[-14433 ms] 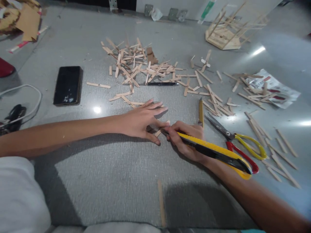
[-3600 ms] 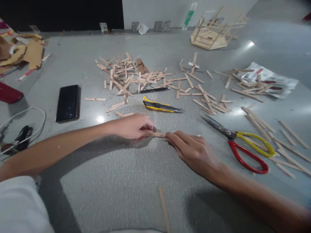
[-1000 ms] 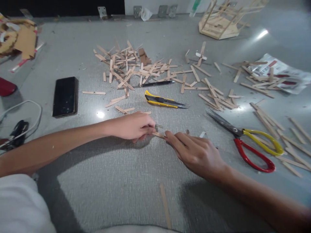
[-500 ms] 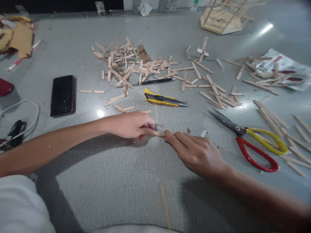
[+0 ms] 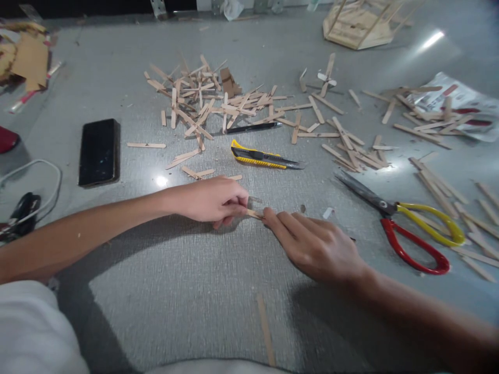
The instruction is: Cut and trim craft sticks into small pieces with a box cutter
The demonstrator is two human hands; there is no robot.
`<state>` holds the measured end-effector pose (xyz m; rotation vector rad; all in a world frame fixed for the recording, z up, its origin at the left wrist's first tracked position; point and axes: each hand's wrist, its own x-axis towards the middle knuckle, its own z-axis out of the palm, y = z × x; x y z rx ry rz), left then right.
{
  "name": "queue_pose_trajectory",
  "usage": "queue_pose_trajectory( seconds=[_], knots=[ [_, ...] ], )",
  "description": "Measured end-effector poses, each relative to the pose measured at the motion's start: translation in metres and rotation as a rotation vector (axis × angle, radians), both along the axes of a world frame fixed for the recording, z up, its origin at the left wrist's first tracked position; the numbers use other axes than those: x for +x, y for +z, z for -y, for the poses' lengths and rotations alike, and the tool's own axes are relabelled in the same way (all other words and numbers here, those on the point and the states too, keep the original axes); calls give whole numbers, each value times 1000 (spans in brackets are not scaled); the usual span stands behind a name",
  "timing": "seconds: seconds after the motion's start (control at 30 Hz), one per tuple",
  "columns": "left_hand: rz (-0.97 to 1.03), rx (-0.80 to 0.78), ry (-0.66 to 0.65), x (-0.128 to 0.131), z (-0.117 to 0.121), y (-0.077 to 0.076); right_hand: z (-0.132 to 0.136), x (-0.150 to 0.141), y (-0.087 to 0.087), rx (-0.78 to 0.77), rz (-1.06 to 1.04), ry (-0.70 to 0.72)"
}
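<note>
Between my two hands, just above the grey table [image 5: 187, 291], runs a short wooden craft stick [image 5: 255, 214]. My left hand [image 5: 218, 200] pinches its left end between thumb and fingers. At the other end, the fingers of my right hand [image 5: 312, 241] are closed on the stick and hide its tip. A yellow and black utility knife [image 5: 261, 157] lies beyond my hands. Scissors [image 5: 385, 208] with one yellow and one red handle rest, blades parted, to the right of my right hand. Another craft stick [image 5: 265, 330] lies near the front edge.
Several loose craft sticks [image 5: 191, 98] are heaped at the back, with a black pen [image 5: 253, 127] beside them. A phone [image 5: 99, 151] and a white cable [image 5: 58, 179] lie left. A stick-built frame [image 5: 358, 31] stands back right, above a crumpled plastic packet [image 5: 463, 106].
The camera view has shifted slightly, so the things on the table sit a little differently in the picture. Both hands keep the same grip on the craft stick.
</note>
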<state>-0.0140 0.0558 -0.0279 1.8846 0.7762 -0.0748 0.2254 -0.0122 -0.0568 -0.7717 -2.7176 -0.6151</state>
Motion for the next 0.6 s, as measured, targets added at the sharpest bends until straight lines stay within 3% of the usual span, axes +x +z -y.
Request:
queue_pose_trajectory(
  seconds=[0.23,0.6],
  knots=[
    [26,96,-19,1,1,-3,2,-6,7,116,65,-12],
    [30,116,-26,2,1,-4,5,-9,6,67,96,-45]
  ],
)
